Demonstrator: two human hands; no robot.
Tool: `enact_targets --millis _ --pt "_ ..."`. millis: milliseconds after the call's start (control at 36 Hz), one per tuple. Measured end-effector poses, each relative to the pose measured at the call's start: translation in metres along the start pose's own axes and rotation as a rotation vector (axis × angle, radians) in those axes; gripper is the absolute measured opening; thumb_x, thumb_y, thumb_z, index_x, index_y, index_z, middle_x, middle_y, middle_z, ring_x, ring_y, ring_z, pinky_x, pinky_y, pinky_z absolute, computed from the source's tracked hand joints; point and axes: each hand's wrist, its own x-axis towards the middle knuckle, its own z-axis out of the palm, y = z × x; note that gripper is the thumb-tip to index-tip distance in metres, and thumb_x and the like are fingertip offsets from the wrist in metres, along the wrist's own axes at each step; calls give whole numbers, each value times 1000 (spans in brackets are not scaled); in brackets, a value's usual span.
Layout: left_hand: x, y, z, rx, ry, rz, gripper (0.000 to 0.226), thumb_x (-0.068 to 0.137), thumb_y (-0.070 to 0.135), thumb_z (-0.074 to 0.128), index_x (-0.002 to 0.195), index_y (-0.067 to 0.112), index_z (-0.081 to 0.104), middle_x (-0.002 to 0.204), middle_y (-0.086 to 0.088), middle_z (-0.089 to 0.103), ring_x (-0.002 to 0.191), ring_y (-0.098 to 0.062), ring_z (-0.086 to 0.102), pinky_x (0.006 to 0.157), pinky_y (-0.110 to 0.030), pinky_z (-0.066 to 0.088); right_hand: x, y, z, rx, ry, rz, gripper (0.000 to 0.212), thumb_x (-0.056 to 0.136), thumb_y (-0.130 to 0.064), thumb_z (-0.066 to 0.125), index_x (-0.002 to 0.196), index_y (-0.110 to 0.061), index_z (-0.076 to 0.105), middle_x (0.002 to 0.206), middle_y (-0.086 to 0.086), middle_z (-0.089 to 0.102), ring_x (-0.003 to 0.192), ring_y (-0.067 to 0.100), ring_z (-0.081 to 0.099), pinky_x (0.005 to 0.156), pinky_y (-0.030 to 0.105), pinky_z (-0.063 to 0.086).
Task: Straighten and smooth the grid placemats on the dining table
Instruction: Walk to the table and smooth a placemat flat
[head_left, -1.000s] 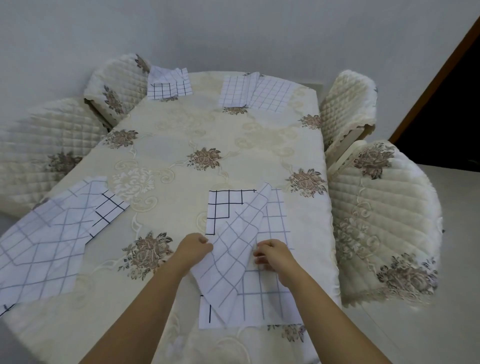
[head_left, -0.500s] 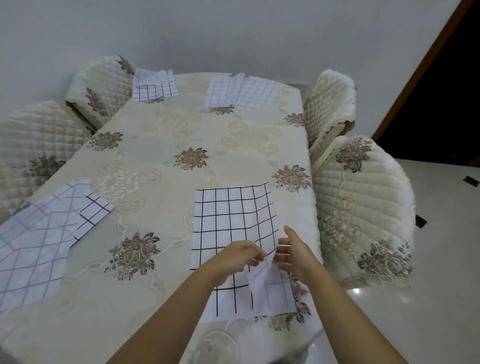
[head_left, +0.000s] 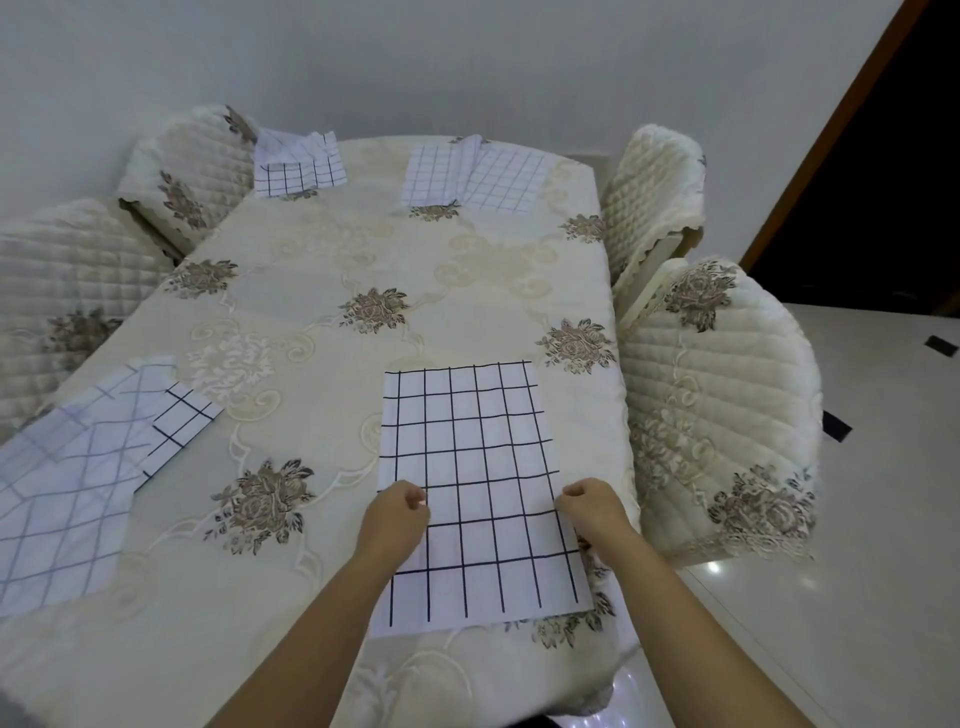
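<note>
Unfolded since a second ago, the near placemat lies flat. I see my left hand at its nine o'clock edge and my right hand at three o'clock, both curled, pinching it.

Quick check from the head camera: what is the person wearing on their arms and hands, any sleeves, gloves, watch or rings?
Nothing visible. Both forearms are bare up to the frame's bottom edge, with no sleeves in view. The left hand and right hand wear no gloves, and no watch, bracelet or ring shows.

White wall, glossy floor, quilted chairs, dark doorway
</note>
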Motion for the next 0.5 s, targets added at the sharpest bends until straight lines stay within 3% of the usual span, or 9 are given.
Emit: enact_targets --millis 28,83,139,278,333,389,417,444,500 --pt "1 -4 -4 19 37 -23 31 90 9 48 120 9 55 120 -8 59 83 -14 50 70 -24 38 0 -3 1 -12 15 -9 21 82 -4 55 62 -1 56 59 4 33 60 16 30 59 27 23" --pt "2 -11 -13 49 83 -80 35 90 11 49 125 7 50 122 -11 56 85 -17 48 72 -27 37 3 -4 1 -2 30 -20 37 81 -3 53 52 -17 34 56 1 25 53 16 25 57 28 21" --pt "3 -18 -18 57 95 -125 41 90 13 51 129 5 44 123 -14 53 86 -19 47 73 -28 38 4 -6 0 20 32 -5 44 79 0 51 48 -18 26 52 0 22 49 15 21 55 29 19" --pt "2 -23 -21 67 61 -177 46 90 14 52 132 1 39 124 -16 51 102 -26 50 76 -27 37 6 -8 -2 20 35 53 42 80 0 53 48 -13 30 49 1 29 47 16 28 52 24 25" --pt "4 -23 -20 52 46 -214 42 90 14 52 128 1 41 119 -15 53 95 -23 49 73 -27 37 8 -8 -2 11 25 55 39 81 0 54 51 -13 32 52 2 31 48 16 30 50 23 24" --pt "7 -25 -18 20 32 -238 25 88 11 53 110 1 50 91 -9 51 76 -18 44 60 -25 35 9 -8 -1 -17 16 66 34 81 -2 56 55 -10 36 56 3 35 51 17 34 50 22 28" --pt "6 -23 -18 19 34 -252 6 86 8 53 90 4 53 75 -5 43 63 -16 38 52 -24 29 9 -9 -1 -37 12 68 32 82 -3 56 57 -10 36 57 3 36 52 17 35 49 22 28" --pt "9 -25 -16 3 47 -254 18 84 5 52 68 9 45 63 -2 33 53 -14 30 47 -24 21 8 -11 0 -58 9 68 32 82 -3 57 58 -10 36 57 3 35 52 16 35 48 22 27" --pt "10 -27 -16 2 30 -229 41 81 1 52 53 17 26 53 1 22 46 -13 20 46 -23 14 8 -12 2 -103 -4 73 33 83 -5 58 59 -10 35 59 3 36 53 15 36 47 23 27"
